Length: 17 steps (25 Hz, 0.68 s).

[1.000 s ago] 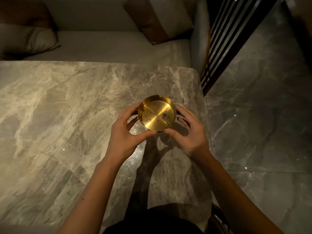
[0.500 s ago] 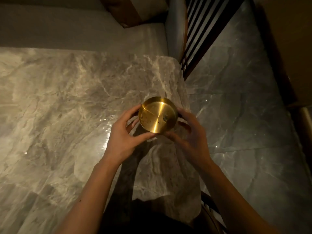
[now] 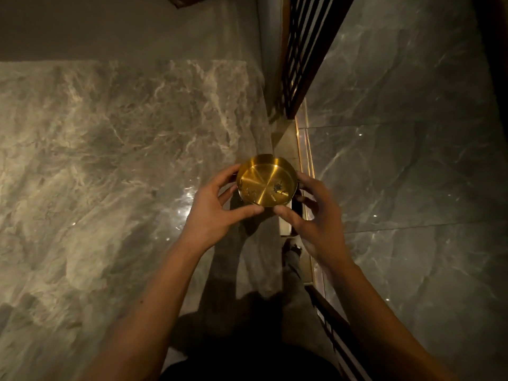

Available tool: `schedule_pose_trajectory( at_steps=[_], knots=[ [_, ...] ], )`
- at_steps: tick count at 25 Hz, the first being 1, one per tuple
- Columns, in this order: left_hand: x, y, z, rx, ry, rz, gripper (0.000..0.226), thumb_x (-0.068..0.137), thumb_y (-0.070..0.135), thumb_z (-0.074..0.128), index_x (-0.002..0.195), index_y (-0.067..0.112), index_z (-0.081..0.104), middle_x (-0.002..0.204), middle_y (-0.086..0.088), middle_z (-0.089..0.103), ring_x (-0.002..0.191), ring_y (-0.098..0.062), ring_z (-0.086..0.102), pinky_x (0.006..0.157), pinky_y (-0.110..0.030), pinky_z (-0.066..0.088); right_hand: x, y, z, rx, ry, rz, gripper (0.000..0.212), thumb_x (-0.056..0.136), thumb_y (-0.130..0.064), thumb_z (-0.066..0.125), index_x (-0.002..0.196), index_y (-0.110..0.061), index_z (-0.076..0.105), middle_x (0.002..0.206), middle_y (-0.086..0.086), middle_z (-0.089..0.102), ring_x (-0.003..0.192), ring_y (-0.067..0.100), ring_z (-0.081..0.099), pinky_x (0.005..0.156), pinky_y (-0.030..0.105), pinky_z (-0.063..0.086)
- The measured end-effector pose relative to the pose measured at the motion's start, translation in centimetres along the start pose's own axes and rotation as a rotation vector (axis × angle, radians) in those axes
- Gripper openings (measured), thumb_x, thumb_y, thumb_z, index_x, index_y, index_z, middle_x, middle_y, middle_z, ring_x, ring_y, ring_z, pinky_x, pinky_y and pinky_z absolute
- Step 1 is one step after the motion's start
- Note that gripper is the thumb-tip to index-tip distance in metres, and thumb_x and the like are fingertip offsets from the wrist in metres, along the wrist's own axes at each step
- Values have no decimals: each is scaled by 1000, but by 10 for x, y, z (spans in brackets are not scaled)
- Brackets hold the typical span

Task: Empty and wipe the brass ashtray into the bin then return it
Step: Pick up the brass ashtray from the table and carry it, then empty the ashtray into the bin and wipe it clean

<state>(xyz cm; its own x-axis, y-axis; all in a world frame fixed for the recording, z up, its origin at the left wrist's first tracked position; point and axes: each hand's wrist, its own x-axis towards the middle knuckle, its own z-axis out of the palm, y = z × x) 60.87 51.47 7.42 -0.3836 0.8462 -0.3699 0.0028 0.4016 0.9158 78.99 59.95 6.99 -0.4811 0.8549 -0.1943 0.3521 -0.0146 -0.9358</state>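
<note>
A round brass ashtray (image 3: 266, 182) with dark specks of ash inside is held in the air over the right edge of the marble table (image 3: 110, 149). My left hand (image 3: 217, 207) grips its left side, thumb under the near rim. My right hand (image 3: 316, 218) grips its right side, thumb at the near rim. The ashtray sits level, its open face up. No bin is in view.
A dark slatted screen (image 3: 305, 53) rises just right of the table's far corner. Glossy grey marble floor (image 3: 412, 174) fills the right side. A grey sofa seat (image 3: 123, 31) lies beyond the table. My legs and a foot show below the ashtray.
The ashtray, held by both hands, has been lifted off the table and carried right to its edge. The view has swung right, so the sofa cushions have left the frame.
</note>
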Motion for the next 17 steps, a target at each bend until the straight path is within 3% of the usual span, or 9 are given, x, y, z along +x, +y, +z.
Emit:
schedule_pose_trajectory(
  at_steps=[3,6,11,17],
  knots=[
    [11,-2,78,9,54,-56,85,64,14,87,140,18,49,135,9,55,125,5,51,100,-6,41,12,41,-64,68,-45,105,71,72,-27,84,135,-22,52,135,-5,57,125,5,52,103,36,49],
    [25,-6,145,-17,58,-140,88,64,14,87,142,17,46,142,2,52,133,-6,48,98,-4,40,23,75,-123,28,-96,133,74,72,-36,80,138,-23,50,139,-3,53,127,7,51,103,31,48],
    [58,-23,207,-45,8,-232,79,67,5,85,137,15,50,133,0,60,124,-3,55,89,-2,44,39,131,-168,46,-94,196,71,75,-26,81,138,-17,50,138,4,53,125,13,52,101,29,47],
    [107,-94,245,-12,-27,-349,79,64,13,89,134,19,52,134,-1,59,129,-12,53,108,-24,40,61,222,-160,120,-85,313,67,79,-17,79,138,-15,49,137,5,55,127,15,51,101,36,48]
  ],
)
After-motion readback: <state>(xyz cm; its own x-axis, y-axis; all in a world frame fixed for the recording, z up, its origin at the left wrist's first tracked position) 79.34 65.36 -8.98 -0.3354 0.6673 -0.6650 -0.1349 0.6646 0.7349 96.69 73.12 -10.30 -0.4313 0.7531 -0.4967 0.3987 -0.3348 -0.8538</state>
